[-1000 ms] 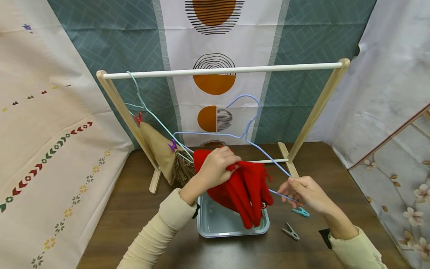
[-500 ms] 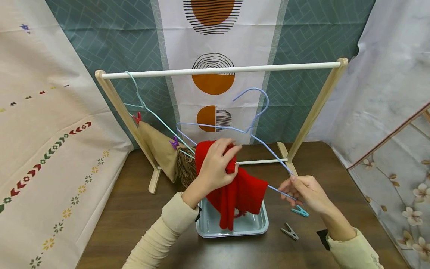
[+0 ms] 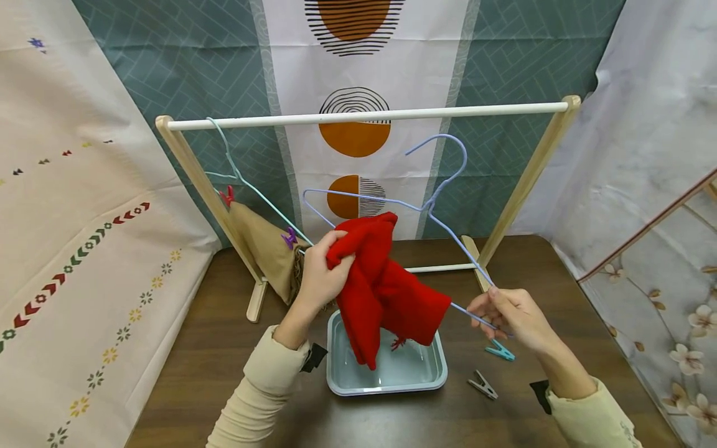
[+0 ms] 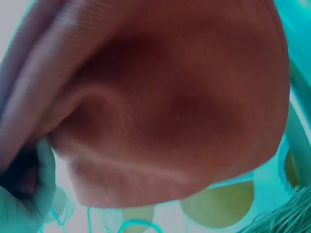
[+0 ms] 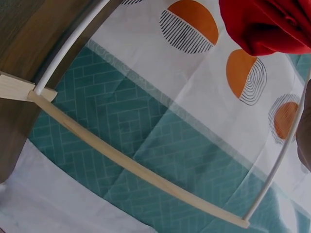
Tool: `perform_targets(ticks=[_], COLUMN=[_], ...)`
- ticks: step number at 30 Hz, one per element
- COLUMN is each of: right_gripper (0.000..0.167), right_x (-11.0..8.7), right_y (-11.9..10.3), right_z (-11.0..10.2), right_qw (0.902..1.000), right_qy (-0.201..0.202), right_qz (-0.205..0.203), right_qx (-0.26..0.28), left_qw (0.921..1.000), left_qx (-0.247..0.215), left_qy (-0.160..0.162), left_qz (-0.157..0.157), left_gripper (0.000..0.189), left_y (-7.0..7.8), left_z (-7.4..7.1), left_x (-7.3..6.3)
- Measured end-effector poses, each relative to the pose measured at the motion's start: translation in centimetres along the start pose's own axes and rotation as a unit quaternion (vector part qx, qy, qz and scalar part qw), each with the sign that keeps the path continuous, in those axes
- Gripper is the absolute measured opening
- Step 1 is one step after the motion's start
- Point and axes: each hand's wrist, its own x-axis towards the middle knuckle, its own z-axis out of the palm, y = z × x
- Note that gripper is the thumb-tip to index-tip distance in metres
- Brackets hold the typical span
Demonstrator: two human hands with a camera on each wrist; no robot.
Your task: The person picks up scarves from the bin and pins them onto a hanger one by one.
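Two clothes pegs, one grey (image 3: 484, 385) and one teal (image 3: 500, 351), lie on the dark wooden bench (image 3: 224, 367) beside a pale blue-grey tray (image 3: 386, 373), nearest the camera. Above the tray, the left hand (image 3: 320, 277) grips a bunched fold of the red cloth (image 3: 386, 292), fingers curled round its upper edge, while the cloth drapes over the lower bar of a light blue wire hanger (image 3: 431, 205) and hangs down towards the tray. The right hand (image 3: 512, 314) pinches the hanger's lower right end between thumb and fingers. The hanger's long axis runs from that right hand up and leftwards to the cloth, its hook tilted up towards the rail, so the left hand is the nearer to the cloth. Behind stands a wooden drying rack (image 3: 538, 168) with a white rail (image 3: 364, 116); a tan fringed cloth (image 3: 269, 255) hangs pegged on a second hanger at its left.
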Motion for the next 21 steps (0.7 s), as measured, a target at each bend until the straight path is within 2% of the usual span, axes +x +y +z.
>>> perform_targets(ticks=[2, 3, 5, 7, 10, 14, 16, 19, 21], right_gripper=[0.041, 0.041, 0.041, 0.041, 0.042, 0.042, 0.042, 0.042, 0.043], right_x=[0.1, 0.1, 0.2, 0.3, 0.6, 0.8, 0.8, 0.7, 0.7], right_y=[0.0, 0.0, 0.0, 0.0, -0.1, -0.3, -0.4, -0.3, -0.2], right_z=[0.0, 0.1, 0.3, 0.5, 0.8, 1.2, 1.3, 1.4, 1.4], right_qw=[1.0, 1.0, 0.9999, 0.9998, 0.9994, 0.9994, 0.9995, 0.9997, 0.9997], right_qy=[0.001, 0.002, 0.002, -0.002, -0.007, -0.001, 0.004, 0.006, 0.005], right_qz=[0.004, 0.007, 0.013, 0.009, 0.001, 0.01, 0.016, 0.018, 0.018], right_qx=[-0.002, -0.002, 0.003, 0.015, 0.033, 0.033, 0.025, 0.016, 0.015], left_qw=[0.9993, 0.9981, 0.9922, 0.9811, 0.9591, 0.9335, 0.925, 0.9207, 0.9253], left_qx=[-0.022, -0.022, -0.017, -0.002, 0.044, 0.105, 0.103, 0.06, 0.013], left_qy=[-0.003, -0.011, -0.046, -0.096, -0.172, -0.232, -0.251, -0.272, -0.273], left_qz=[0.031, 0.056, 0.114, 0.168, 0.22, 0.252, 0.266, 0.274, 0.263], left_gripper=[0.022, 0.024, 0.026, 0.031, 0.041, 0.051, 0.054, 0.059, 0.053], left_y=[0.2, 0.3, 0.7, 1.2, 2.0, 2.3, 2.2, 1.7, 1.4], left_z=[-0.4, -0.5, -0.2, 0.3, 1.6, 3.2, 3.8, 4.3, 4.4], left_x=[0.2, 0.3, 0.2, -0.2, -1.2, -2.5, -3.0, -3.6, -3.9])
